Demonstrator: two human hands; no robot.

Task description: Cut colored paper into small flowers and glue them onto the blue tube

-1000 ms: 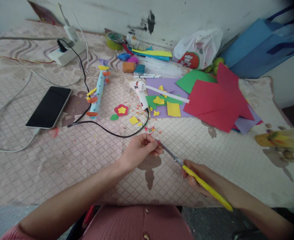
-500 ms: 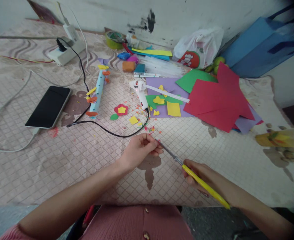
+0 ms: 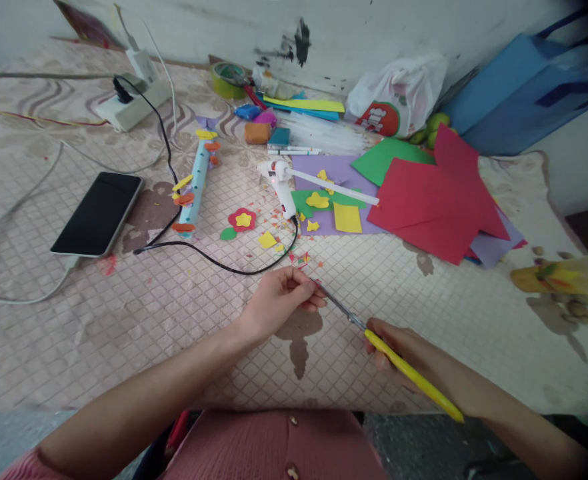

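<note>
My right hand (image 3: pixel 391 347) is wrapped round the yellow handles of a pair of scissors (image 3: pixel 409 371). Their metal blades point up and left, with the tips at the fingers of my left hand (image 3: pixel 287 297). Thumb and fingers of that hand are pinched together over a tiny reddish bit, too small and covered to name. Just beyond lie small paper scraps (image 3: pixel 301 257), a red paper flower (image 3: pixel 243 219) with a yellow centre, and a green leaf shape (image 3: pixel 228 234).
A white hot glue gun (image 3: pixel 281 190) with a glue stick lies beyond my hands, its black cord running left. Coloured sheets, including red ones (image 3: pixel 429 207), lie at right. A phone (image 3: pixel 98 213), a decorated blue strip (image 3: pixel 195 183) and a power strip (image 3: pixel 134 103) are at left.
The far end of the scissors' yellow handle has shifted very slightly right and down. My left hand and the things on the table look the same.
</note>
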